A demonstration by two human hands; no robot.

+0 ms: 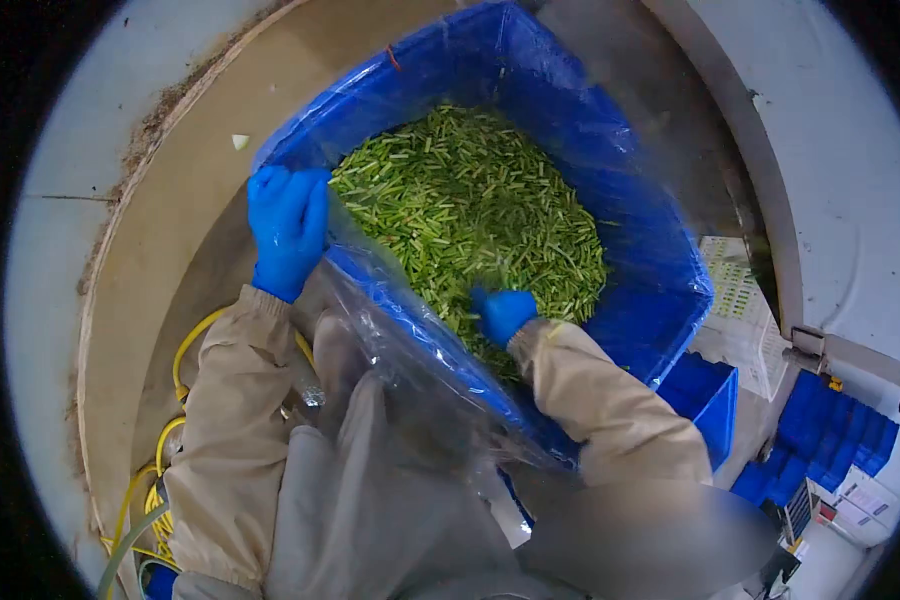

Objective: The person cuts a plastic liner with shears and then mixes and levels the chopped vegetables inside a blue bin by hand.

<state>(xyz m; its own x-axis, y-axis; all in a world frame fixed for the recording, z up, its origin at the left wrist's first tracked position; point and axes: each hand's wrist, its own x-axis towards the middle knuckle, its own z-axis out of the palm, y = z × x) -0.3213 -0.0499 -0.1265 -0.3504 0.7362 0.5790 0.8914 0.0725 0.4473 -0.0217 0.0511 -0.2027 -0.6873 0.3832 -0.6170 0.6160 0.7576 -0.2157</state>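
Note:
A large blue bin (pixel 635 235) stands in front of me, lined with clear plastic. Inside it lies a broad heap of green vegetable stalks (pixel 460 200), cut into short pieces. My left hand (pixel 288 230), in a blue glove, is closed on the clear plastic liner (pixel 400 315) at the bin's near left corner. Low in the heap, near the bin's front side, is my right hand (pixel 507 315), also gloved in blue. Its fingers point down among the cut stalks and are mostly hidden, so what it holds cannot be made out.
A yellow hose (pixel 192 340) runs along the floor at the left, partly coiled. White perforated crates (pixel 740 320) stand right of the bin. Stacked blue crates (pixel 825 425) are farther right. A small white scrap (pixel 240 141) lies on the floor at upper left.

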